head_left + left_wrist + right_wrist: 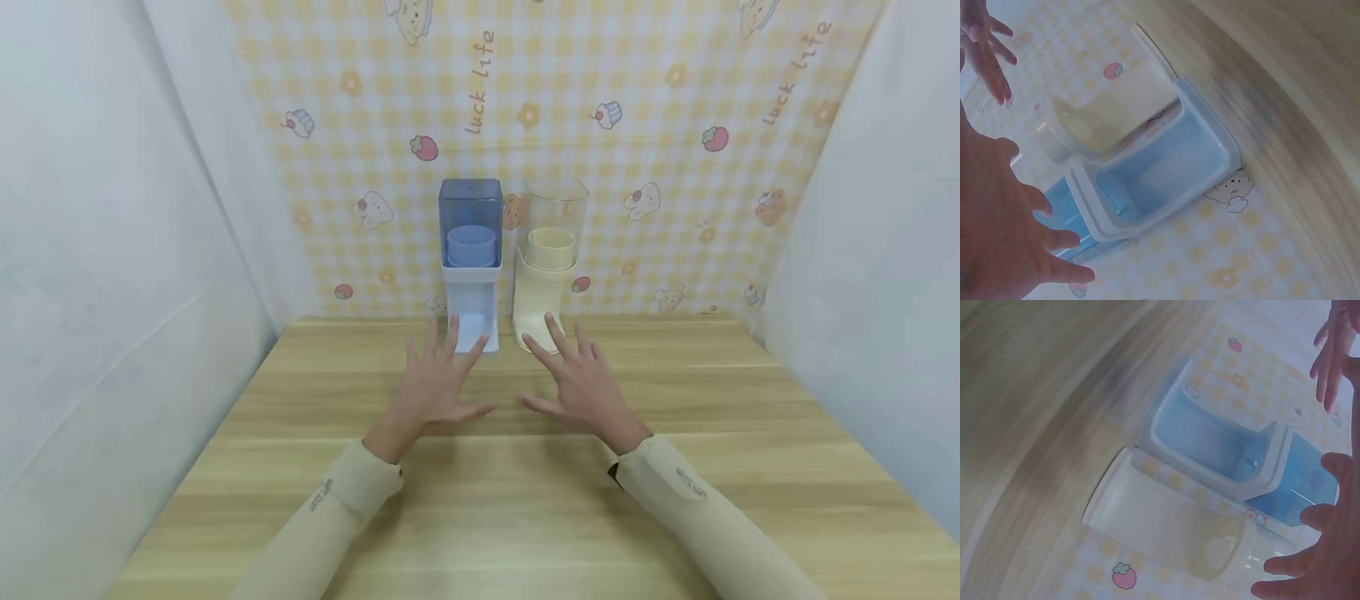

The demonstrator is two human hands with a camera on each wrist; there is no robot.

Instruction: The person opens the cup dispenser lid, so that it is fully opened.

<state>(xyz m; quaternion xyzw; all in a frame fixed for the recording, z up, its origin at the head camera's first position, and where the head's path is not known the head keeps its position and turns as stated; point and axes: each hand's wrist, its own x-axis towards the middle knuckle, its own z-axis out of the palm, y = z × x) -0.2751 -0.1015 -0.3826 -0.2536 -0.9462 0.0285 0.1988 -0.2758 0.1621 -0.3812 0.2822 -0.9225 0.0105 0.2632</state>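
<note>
Both hands are spread in front of two upright stands at the back of the table. My left hand (431, 387), fingers splayed, points toward the blue stand (472, 274); its fingertips overlap the stand's base in the head view. That stand has a squared, see-through dark blue top over a round blue collar. Beside it, the cream stand (545, 292) carries a clear rounded top and a cream collar. My right hand (588, 390) is likewise splayed, its fingertips overlapping the cream base. Neither hand holds anything. In the left wrist view, the blue stand's hollow front (1166, 169) shows.
The wood-grain table (525, 517) ends at a yellow checked cloth (675, 250) hanging just behind the stands. White fabric walls rise at the left (135, 250) and right (870, 275).
</note>
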